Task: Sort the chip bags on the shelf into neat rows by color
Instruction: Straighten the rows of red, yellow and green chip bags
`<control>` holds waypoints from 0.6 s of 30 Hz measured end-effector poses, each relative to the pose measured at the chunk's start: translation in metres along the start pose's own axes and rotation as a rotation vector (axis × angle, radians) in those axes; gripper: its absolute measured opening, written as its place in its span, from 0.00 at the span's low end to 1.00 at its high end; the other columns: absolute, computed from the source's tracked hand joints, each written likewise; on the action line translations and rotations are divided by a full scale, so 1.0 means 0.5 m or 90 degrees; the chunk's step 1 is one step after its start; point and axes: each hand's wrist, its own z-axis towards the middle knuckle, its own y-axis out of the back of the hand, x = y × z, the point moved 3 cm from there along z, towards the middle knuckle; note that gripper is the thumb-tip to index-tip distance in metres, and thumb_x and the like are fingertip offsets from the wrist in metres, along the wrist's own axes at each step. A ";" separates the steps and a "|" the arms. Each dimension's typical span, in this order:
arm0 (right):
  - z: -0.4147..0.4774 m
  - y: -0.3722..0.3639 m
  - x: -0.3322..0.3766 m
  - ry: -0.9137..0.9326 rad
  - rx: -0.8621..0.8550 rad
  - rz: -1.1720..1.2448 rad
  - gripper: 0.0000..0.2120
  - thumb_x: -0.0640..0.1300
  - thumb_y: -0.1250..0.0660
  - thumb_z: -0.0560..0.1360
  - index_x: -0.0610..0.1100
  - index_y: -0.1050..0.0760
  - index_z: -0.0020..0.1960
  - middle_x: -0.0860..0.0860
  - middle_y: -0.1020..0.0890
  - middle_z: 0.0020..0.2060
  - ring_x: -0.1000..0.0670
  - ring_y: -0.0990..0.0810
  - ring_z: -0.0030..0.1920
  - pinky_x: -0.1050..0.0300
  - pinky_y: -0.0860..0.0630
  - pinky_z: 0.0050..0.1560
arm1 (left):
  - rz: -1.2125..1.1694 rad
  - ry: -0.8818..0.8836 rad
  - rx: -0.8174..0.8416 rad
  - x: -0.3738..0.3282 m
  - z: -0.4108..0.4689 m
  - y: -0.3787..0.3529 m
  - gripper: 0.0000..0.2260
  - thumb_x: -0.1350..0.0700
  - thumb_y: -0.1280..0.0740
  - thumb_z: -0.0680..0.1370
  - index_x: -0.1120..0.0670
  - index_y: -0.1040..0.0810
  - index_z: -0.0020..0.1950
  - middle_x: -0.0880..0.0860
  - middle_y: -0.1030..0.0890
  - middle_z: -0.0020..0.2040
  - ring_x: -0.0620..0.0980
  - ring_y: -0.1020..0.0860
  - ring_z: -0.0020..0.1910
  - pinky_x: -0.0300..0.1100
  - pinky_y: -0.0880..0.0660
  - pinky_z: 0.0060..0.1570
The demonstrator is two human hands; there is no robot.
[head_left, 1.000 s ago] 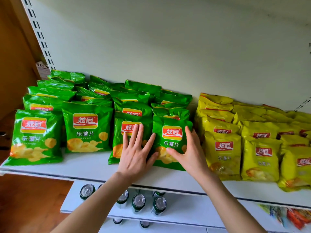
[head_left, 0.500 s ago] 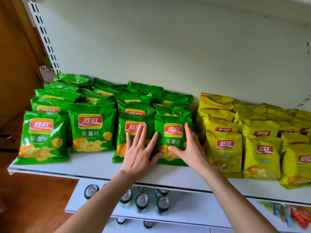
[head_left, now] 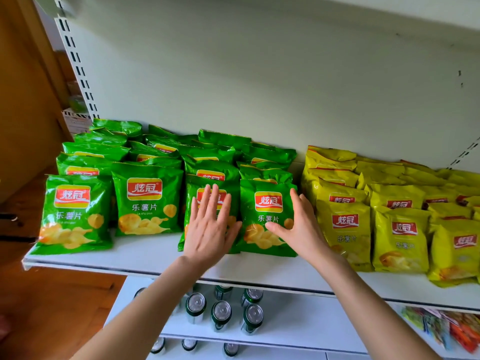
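Note:
Several green chip bags [head_left: 146, 201] stand in rows on the left half of the white shelf [head_left: 145, 258]. Several yellow chip bags [head_left: 345, 229] fill the right half. My left hand [head_left: 209, 227] lies flat, fingers straight, on the third green front bag [head_left: 193, 189]. My right hand [head_left: 301, 227] touches the right side of the fourth green front bag [head_left: 267, 216], thumb across its front and fingers straight along its edge. A narrow gap separates that bag from the yellow ones.
A lower shelf [head_left: 298, 323] holds several upright drink cans [head_left: 220, 315]. Colourful snack packets [head_left: 452, 328] lie at the lower right. A slotted upright [head_left: 78, 71] and a wooden wall [head_left: 23, 113] bound the left side. The shelf's back panel [head_left: 259, 87] stands behind the bags.
Both hands have stayed on the two front green bags, pushing them slightly back towards the rows. The camera view has shifted a little to the left.

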 end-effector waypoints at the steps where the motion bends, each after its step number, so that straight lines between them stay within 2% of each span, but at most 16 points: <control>1: -0.001 0.002 0.006 0.012 -0.006 -0.033 0.45 0.58 0.32 0.70 0.47 0.56 0.76 0.45 0.53 0.76 0.47 0.53 0.75 0.50 0.48 0.72 | -0.002 0.006 0.004 0.013 0.013 0.013 0.29 0.41 0.53 0.80 0.61 0.28 0.67 0.66 0.30 0.68 0.67 0.33 0.68 0.63 0.44 0.65; 3: 0.001 0.004 0.028 0.050 -0.026 -0.094 0.43 0.60 0.34 0.71 0.46 0.53 0.76 0.45 0.52 0.76 0.46 0.53 0.75 0.52 0.51 0.73 | -0.004 0.012 0.004 0.046 0.050 0.042 0.29 0.43 0.50 0.80 0.63 0.27 0.65 0.67 0.30 0.68 0.67 0.33 0.68 0.64 0.45 0.63; 5: 0.003 -0.002 0.060 0.095 -0.034 -0.127 0.40 0.60 0.34 0.72 0.45 0.47 0.75 0.44 0.50 0.75 0.46 0.51 0.75 0.52 0.51 0.73 | -0.003 0.012 -0.005 0.074 0.087 0.075 0.27 0.45 0.48 0.79 0.64 0.28 0.66 0.67 0.31 0.69 0.66 0.36 0.70 0.61 0.46 0.66; 6: 0.003 -0.008 0.077 0.115 -0.043 -0.138 0.38 0.60 0.34 0.72 0.44 0.43 0.74 0.43 0.46 0.75 0.44 0.47 0.74 0.50 0.48 0.72 | -0.003 0.016 -0.005 0.087 0.106 0.089 0.26 0.46 0.47 0.80 0.63 0.29 0.68 0.66 0.33 0.71 0.64 0.39 0.72 0.59 0.48 0.69; 8: 0.000 -0.028 0.099 0.154 -0.099 -0.154 0.33 0.61 0.37 0.72 0.40 0.30 0.67 0.38 0.33 0.69 0.38 0.35 0.69 0.41 0.35 0.67 | -0.002 0.020 0.018 0.113 0.142 0.105 0.22 0.50 0.45 0.82 0.61 0.34 0.72 0.62 0.39 0.74 0.60 0.44 0.75 0.54 0.52 0.73; 10: -0.007 -0.054 0.116 0.177 -0.125 -0.150 0.31 0.64 0.46 0.74 0.40 0.24 0.60 0.37 0.26 0.62 0.37 0.28 0.64 0.39 0.29 0.61 | -0.019 -0.006 0.037 0.132 0.179 0.113 0.19 0.55 0.42 0.82 0.61 0.32 0.71 0.62 0.35 0.72 0.59 0.38 0.73 0.51 0.46 0.72; 13: -0.027 -0.098 0.132 0.202 -0.145 -0.152 0.31 0.64 0.53 0.77 0.43 0.23 0.59 0.38 0.26 0.63 0.41 0.35 0.67 0.42 0.38 0.64 | -0.049 -0.041 0.061 0.155 0.226 0.114 0.15 0.59 0.39 0.80 0.63 0.26 0.65 0.63 0.25 0.64 0.61 0.28 0.63 0.51 0.33 0.63; 16: -0.034 -0.128 0.128 0.144 -0.159 -0.175 0.29 0.64 0.54 0.77 0.47 0.25 0.61 0.38 0.29 0.66 0.41 0.39 0.68 0.37 0.34 0.65 | -0.063 -0.068 0.111 0.162 0.263 0.109 0.16 0.56 0.38 0.80 0.59 0.26 0.67 0.60 0.23 0.62 0.59 0.27 0.62 0.50 0.32 0.61; 18: -0.031 -0.139 0.124 0.110 -0.148 -0.189 0.28 0.65 0.55 0.77 0.50 0.30 0.64 0.38 0.31 0.67 0.41 0.40 0.69 0.32 0.37 0.60 | -0.065 -0.098 0.126 0.159 0.283 0.103 0.16 0.53 0.36 0.79 0.57 0.24 0.66 0.59 0.21 0.60 0.58 0.26 0.61 0.48 0.32 0.60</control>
